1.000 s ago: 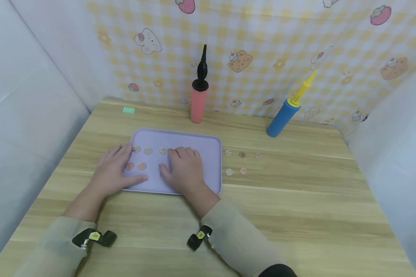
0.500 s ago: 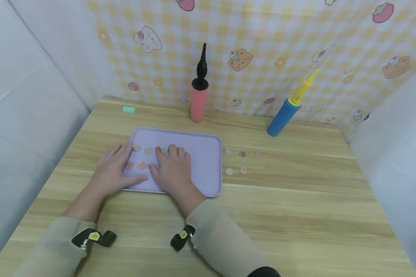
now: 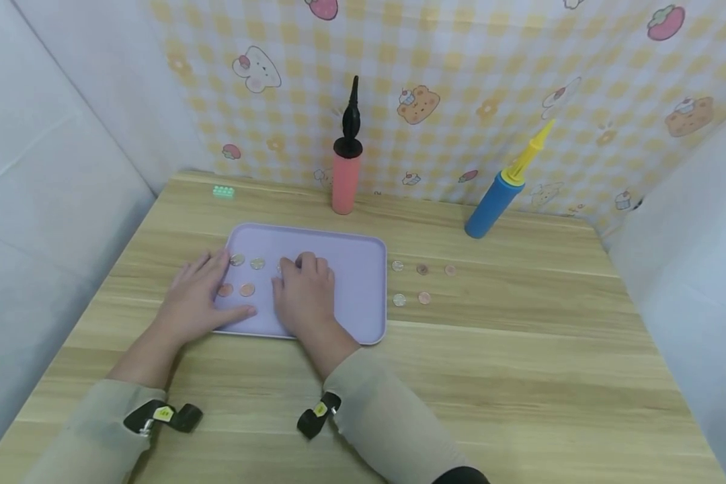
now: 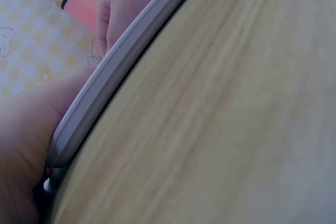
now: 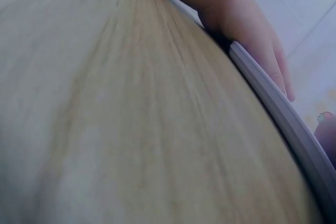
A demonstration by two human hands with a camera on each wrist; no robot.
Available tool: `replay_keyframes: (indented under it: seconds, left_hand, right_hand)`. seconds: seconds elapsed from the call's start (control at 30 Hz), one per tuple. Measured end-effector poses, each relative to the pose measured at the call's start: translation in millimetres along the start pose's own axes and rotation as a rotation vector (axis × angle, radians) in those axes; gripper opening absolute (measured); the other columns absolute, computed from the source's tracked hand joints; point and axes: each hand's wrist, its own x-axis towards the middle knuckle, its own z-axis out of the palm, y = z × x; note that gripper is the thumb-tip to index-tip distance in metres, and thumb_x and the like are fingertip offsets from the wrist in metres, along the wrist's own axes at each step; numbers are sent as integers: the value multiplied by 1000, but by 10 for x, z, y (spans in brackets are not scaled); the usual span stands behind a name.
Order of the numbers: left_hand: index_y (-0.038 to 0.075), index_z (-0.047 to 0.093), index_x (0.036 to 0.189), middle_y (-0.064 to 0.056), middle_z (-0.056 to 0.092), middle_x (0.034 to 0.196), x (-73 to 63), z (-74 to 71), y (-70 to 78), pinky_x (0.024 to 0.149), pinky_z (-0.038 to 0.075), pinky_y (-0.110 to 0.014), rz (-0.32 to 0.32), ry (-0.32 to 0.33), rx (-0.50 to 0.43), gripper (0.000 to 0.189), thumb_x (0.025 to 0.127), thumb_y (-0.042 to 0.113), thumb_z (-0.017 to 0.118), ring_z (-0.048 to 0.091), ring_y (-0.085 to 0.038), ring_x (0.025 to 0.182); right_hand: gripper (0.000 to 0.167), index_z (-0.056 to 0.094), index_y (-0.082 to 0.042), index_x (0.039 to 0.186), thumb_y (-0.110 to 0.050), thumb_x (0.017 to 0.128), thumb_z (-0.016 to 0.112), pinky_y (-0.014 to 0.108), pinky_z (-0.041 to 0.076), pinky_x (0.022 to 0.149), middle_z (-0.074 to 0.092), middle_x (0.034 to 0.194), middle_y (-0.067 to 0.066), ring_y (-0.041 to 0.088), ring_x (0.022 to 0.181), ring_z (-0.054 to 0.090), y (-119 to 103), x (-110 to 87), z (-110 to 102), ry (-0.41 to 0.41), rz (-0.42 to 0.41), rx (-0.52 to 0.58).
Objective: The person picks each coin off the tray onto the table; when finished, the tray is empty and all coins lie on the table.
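Head view: my left hand (image 3: pixel 196 296) lies flat on the near-left corner of the lilac tray (image 3: pixel 363 269), fingers straight and slightly spread, thumb along the near rim. It holds nothing, it's just pinning the tray. My right hand (image 3: pixel 302 296) is on the tray floor right of it, fingers curled down over a coin in the far row; I can't tell whether I'm pinching that coin or only covering it. Two silver coins (image 3: pixel 247 262) sit left of my fingertips, two copper coins (image 3: pixel 236 290) nearer, between my hands. Five more loose coins (image 3: pixel 423 282) lie on the wooden table (image 3: pixel 520 349) right of the tray. Pink pump (image 3: pixel 346 176) and blue pump (image 3: pixel 492 202) stand far, well apart from the work.

Risks, as I judge them: flat coin on a smooth floor, so my fingers may slip off. Sliding my hand could knock the silver pair or the copper pair out of line. If the left hand lifts, the tray may skate.

Left wrist view: only the tray rim (image 4: pixel 110 77), table grain and part of my right hand beyond it. No coins visible, so this view doesn't show the grip.

Right wrist view: tray rim (image 5: pixel 283 114) with my left hand (image 5: pixel 247 30) draped over it, fingers straight. The thumb hangs off the edge, so the hold-down looks light.
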Motion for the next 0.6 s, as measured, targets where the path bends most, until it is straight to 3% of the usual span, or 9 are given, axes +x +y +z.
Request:
replay_keyframes:
  seconds: [0.17,0.27,0.43,0.6]
  left_hand:
    - [-4,19,168,-26,26,172,3,-12,6,125,6,-72,-1,-2,-3,125,85,64,82,17,-55,157]
    - [-4,19,168,-26,26,172,4,-15,6,125,6,-71,-7,-4,-5,125,84,63,83,16,-54,157]
    - [-4,19,168,-26,26,171,3,-1,-10,126,5,-70,-5,3,-2,125,84,63,83,17,-53,158]
    - [-5,19,167,-27,26,171,4,10,-18,126,5,-70,3,4,-5,125,85,64,83,17,-53,158]
  right_hand:
    - [26,77,-30,128,-37,106,66,36,44,101,60,128,-2,19,119,50,13,19,-2,35,50,124]
    - [22,78,-28,123,-35,104,71,37,43,104,60,129,-3,19,121,50,13,34,-20,16,88,191]
    - [24,78,-24,122,-36,102,73,39,40,109,59,132,-3,21,125,47,8,55,-59,-29,125,232]
    - [16,77,-27,115,-33,100,77,39,41,108,66,123,-8,19,122,51,19,52,-50,17,108,267]
